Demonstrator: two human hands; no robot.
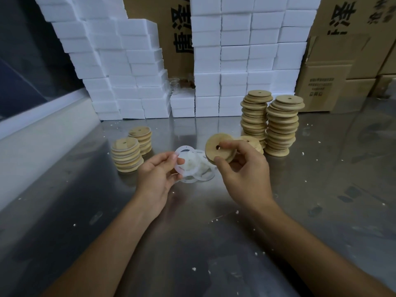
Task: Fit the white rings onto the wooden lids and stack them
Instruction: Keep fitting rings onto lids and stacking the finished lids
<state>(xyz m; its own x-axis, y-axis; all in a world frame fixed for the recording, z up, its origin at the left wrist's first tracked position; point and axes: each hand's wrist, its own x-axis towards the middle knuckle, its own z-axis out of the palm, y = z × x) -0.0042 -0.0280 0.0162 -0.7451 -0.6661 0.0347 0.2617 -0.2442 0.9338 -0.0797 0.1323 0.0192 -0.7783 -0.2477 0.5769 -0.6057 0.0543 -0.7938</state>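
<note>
Your right hand [242,168] grips a wooden lid [219,150], tilted on edge, above the bench [321,189]. Your left hand [158,174] pinches a white ring [186,162] just left of it, over the loose ring pile [201,168]. The ring's open face looks toward the lid, so they should meet sideways. The cardboard boxes [327,82] carry print too blurred to read.

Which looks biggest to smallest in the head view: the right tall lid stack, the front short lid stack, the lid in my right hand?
1. Right tall lid stack.
2. Front short lid stack.
3. Lid in the right hand, though nearness enlarges it.
</note>
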